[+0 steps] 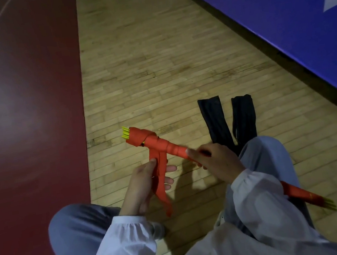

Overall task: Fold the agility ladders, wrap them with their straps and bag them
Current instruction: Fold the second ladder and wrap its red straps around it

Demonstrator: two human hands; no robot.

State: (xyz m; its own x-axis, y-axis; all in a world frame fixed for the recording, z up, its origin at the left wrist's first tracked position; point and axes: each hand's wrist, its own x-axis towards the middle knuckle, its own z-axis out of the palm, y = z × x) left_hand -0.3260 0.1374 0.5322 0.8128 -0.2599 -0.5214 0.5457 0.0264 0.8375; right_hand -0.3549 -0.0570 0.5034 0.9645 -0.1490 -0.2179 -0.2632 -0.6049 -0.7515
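A folded agility ladder [161, 145] with yellow rungs bundled together is partly wound in its orange strap. Yellow rung ends stick out at its far end. My right hand [215, 162] grips the bundle near its middle. The loose orange strap [161, 183] hangs down from the bundle, and my left hand [147, 181] pinches it between thumb and fingers. A second wrapped ladder [301, 194] lies on the floor behind my right knee, mostly hidden. Two black bags [217, 121] lie flat on the floor just beyond my right knee.
I sit on a light wooden floor [153, 63]. A dark red floor area [20, 128] runs along the left. A blue padded wall [277, 11] with white lettering slants along the right.
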